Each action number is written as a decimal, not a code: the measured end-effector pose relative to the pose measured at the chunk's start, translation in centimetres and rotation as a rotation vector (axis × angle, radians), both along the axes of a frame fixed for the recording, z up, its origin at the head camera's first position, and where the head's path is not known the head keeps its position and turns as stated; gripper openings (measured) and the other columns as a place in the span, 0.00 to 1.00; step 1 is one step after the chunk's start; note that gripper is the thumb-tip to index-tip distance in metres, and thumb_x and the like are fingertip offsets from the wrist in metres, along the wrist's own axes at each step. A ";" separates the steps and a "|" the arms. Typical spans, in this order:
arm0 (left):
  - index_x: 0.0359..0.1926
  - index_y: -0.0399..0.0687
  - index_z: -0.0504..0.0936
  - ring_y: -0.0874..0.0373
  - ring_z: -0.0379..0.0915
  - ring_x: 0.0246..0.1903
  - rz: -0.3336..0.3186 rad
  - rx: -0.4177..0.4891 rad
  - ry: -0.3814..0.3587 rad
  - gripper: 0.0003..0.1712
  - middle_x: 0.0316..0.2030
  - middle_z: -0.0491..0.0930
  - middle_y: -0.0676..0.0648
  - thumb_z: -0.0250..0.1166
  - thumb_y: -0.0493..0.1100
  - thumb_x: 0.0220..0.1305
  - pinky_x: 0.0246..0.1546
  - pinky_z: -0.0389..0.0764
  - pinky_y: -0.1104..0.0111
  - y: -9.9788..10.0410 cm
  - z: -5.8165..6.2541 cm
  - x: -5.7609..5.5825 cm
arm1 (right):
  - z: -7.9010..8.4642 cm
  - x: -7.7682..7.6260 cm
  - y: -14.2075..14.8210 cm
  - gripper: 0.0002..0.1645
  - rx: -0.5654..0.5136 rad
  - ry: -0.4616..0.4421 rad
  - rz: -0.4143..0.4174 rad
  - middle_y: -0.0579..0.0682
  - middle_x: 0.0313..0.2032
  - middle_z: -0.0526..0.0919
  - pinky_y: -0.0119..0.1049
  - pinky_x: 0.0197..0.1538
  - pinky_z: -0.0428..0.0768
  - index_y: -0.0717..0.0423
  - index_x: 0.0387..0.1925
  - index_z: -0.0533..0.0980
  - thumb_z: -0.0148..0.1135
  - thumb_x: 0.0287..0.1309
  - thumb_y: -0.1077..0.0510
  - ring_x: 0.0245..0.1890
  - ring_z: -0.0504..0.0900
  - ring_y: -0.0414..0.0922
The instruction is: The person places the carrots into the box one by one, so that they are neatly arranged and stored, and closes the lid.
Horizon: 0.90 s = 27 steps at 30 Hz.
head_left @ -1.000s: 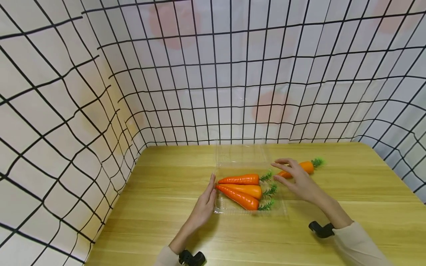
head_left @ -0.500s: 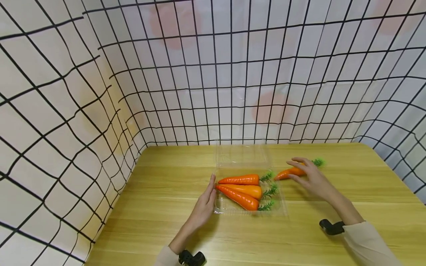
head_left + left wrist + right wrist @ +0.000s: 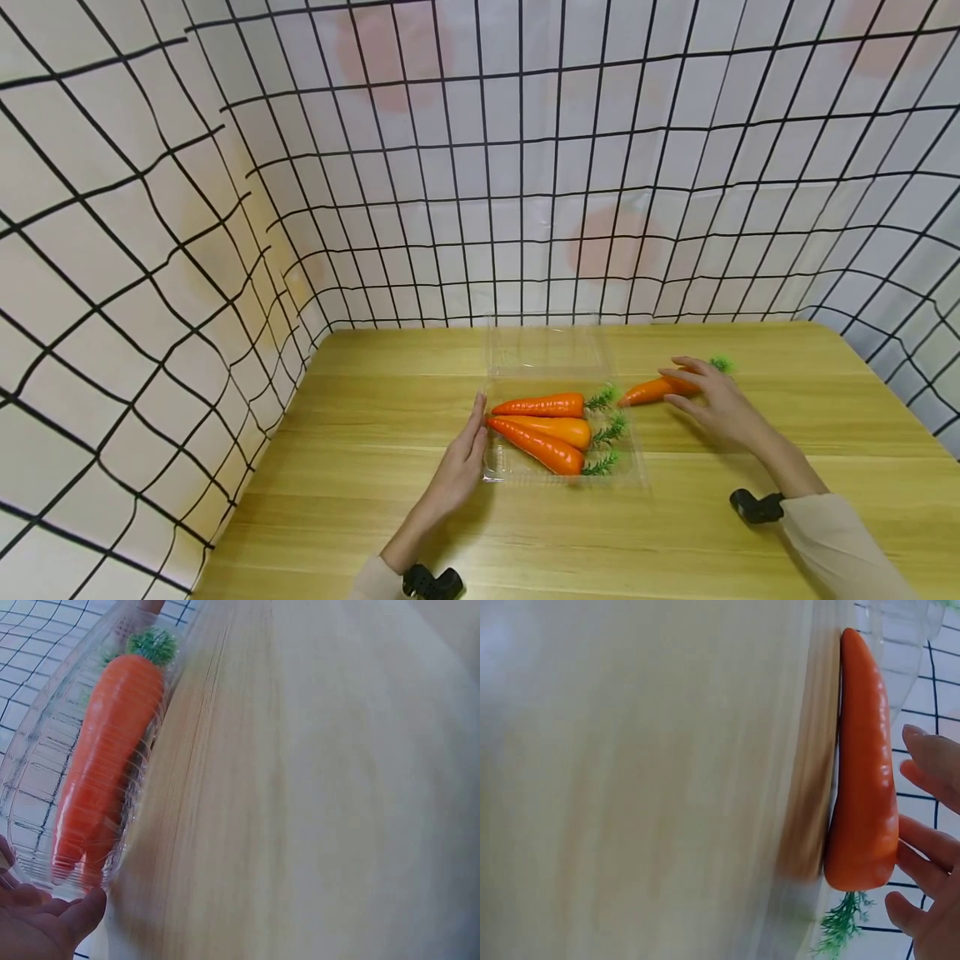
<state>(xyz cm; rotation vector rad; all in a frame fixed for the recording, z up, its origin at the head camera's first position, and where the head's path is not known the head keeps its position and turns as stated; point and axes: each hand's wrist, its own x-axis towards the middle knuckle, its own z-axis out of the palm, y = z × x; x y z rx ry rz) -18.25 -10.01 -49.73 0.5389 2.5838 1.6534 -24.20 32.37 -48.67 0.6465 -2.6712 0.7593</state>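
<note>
My left hand reaches out with its fingers straight and close together. My right hand has its fingers a little bent, with a gap between them and my thumb. Behind that hand, a pale sleeve covers my arm.

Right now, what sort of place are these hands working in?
Maybe a little booth set up for filming: there's a wooden table, white sheeting with black grid lines around its back and sides, and two black wrist cameras.

A wood-grained table meets white sheeting (black-gridded, with faint pink blotches) behind and on both sides.
</note>
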 end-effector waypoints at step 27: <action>0.83 0.41 0.43 0.44 0.47 0.80 0.005 0.022 -0.009 0.33 0.82 0.46 0.39 0.40 0.36 0.84 0.79 0.51 0.47 0.0 -0.2 -0.2 | 0.1 -0.2 2.1 0.19 0.037 -0.077 0.002 0.64 0.53 0.81 0.58 0.51 0.75 0.59 0.58 0.84 0.67 0.67 0.62 0.53 0.75 0.62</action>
